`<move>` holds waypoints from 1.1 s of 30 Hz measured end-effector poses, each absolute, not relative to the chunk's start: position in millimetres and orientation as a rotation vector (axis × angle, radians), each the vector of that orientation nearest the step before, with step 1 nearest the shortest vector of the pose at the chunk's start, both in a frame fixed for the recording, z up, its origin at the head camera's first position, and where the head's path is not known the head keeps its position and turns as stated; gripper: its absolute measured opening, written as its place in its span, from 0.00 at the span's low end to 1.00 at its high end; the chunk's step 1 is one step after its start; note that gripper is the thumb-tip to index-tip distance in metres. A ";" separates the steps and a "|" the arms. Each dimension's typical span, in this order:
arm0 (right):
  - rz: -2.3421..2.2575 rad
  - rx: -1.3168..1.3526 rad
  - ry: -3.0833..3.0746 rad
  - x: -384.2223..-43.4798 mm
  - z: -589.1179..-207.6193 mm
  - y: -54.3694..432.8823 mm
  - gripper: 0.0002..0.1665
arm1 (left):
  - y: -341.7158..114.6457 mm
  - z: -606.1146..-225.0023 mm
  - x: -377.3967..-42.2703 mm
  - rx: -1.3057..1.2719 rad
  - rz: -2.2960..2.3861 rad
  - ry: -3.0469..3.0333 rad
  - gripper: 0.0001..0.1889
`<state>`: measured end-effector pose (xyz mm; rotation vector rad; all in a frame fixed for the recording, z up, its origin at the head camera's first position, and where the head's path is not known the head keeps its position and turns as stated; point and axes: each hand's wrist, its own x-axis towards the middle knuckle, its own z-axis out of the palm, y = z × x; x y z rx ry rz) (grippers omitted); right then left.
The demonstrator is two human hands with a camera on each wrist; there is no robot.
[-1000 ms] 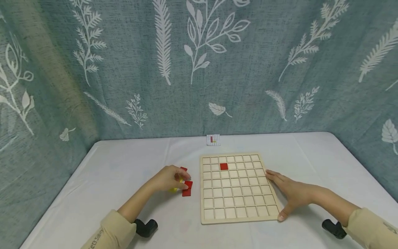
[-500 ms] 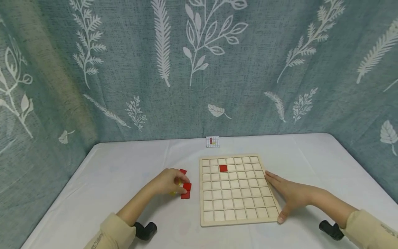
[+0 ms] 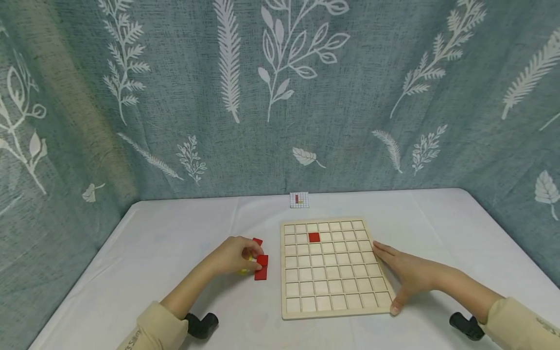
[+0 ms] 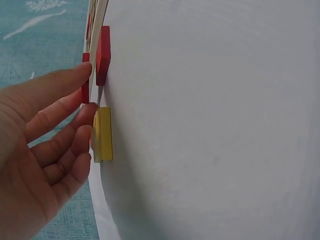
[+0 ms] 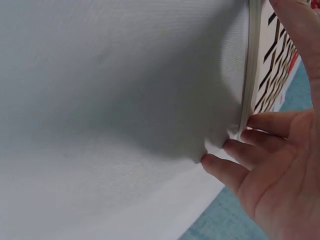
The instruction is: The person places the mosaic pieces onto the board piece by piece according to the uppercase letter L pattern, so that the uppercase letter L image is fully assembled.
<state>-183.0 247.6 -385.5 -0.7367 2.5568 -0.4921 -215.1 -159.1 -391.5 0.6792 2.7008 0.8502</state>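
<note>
My left hand [image 3: 238, 255] pinches a red square tile [image 4: 85, 77] between thumb and index finger, just left of the board. Close under it lies another red tile [image 3: 260, 274], and a third red tile [image 3: 258, 241] shows past the fingers. Yellow tiles [image 4: 104, 134] lie by the curled fingers, mostly covered by the hand in the head view. The pale wooden grid board [image 3: 286, 317] has one red tile [image 3: 314, 237] in its second row from the far side, third column. Along the board's right edge rests my right hand [image 3: 413, 274], thumb and fingers spread.
A small printed card [image 3: 299, 200] with a grid, a red bar and a yellow bar lies near the far edge of the white-covered table [image 3: 175, 228]. Behind stands a green leaf-patterned curtain [image 3: 245, 146]. Black devices [image 3: 202, 325] sit at both wrists.
The left thumb and finger have taken hold of a red tile and raised it slightly, showing the red tile beneath. The right hand stays at the board's edge; the head view shifts a little.
</note>
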 end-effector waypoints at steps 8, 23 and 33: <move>-0.522 -0.727 2.554 -182.7 -386.0 248.8 0.80 | -158.5 -390.3 -214.4 0.678 0.885 2.701 0.10; -0.532 -0.737 2.551 -182.1 -387.7 250.3 0.80 | -172.4 -382.0 -216.5 0.651 1.181 2.527 0.13; -0.552 -0.744 2.549 -181.6 -387.5 250.5 0.80 | -177.8 -380.5 -218.3 0.616 1.309 2.471 0.13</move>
